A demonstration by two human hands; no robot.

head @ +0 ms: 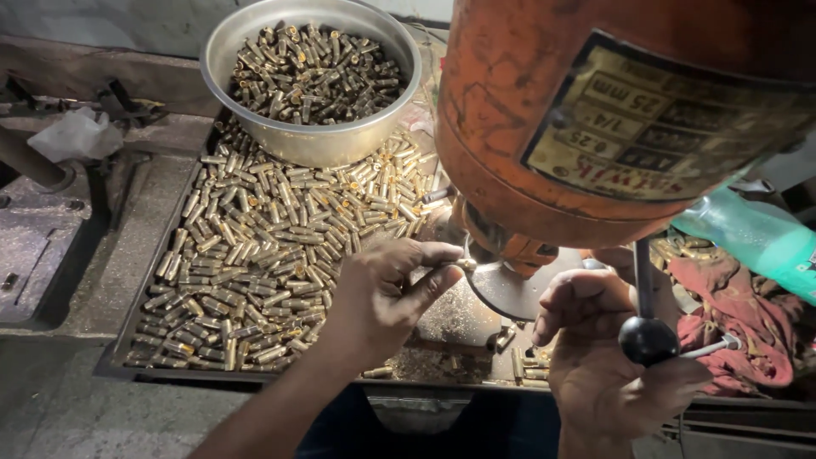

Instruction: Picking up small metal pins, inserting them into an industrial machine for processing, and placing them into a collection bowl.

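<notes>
Left hand [382, 293] pinches a brass piece [463, 265] under the drill [510, 246], best kept square, while right hand [612, 357] grips the lever [646, 336].

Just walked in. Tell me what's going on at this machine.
A person sits at an orange drill press. The left hand pinches a small brass piece and holds it at the machine's table, under the spindle. The right hand rests by the black-knobbed lever. A tray of brass pieces lies alongside, with a steel bowl of more standing on it.
</notes>
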